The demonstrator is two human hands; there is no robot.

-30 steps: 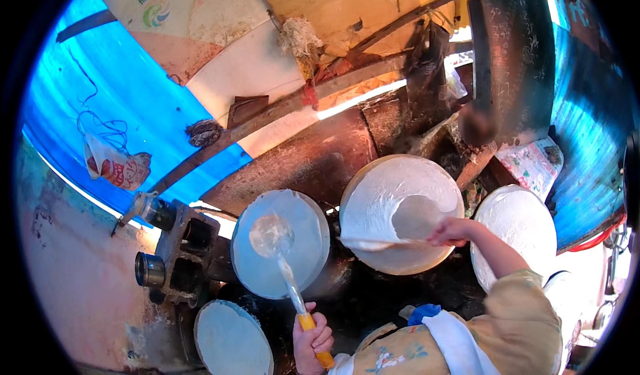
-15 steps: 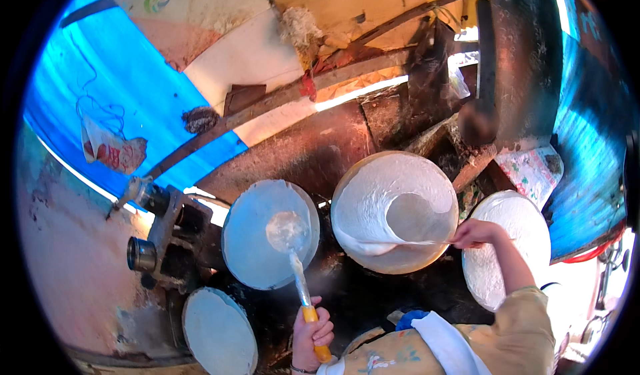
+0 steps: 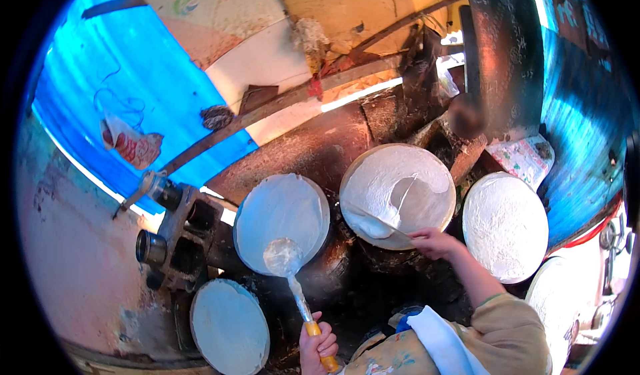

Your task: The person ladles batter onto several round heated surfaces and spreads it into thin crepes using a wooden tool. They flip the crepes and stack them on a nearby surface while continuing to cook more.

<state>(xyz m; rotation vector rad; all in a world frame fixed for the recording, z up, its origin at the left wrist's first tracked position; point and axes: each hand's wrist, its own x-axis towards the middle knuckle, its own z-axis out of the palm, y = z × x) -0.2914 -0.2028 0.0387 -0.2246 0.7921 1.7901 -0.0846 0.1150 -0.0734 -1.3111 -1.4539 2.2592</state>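
Observation:
My left hand (image 3: 319, 346) is wrapped round the yellow handle of a metal ladle (image 3: 283, 258). The ladle's batter-coated bowl is over the near edge of a pale-covered round griddle (image 3: 280, 205). Pinched in my right hand (image 3: 435, 243) is a thin, flat spreading stick (image 3: 377, 219). It reaches leftward across another round griddle (image 3: 449, 205), where white batter (image 3: 373, 178) lies in a ring with a thick heap near the stick. Inside the ring is a bare greyish patch. How the fingertips meet the stick is too small to make out.
A white-coated round griddle (image 3: 505, 227) stands to the right, and another (image 3: 553, 302) is partly hidden by my sleeve. A pale one (image 3: 229, 328) sits at lower left. Beside it is a rusty metal stand with a small steel cup (image 3: 152, 248). A thick dark pipe (image 3: 505, 55) rises behind.
My right hand has moved left and swung the stick, spreading batter over more of the griddle. The bare patch has shrunk. The ladle now sits nearer its griddle's edge; the whole view has shifted.

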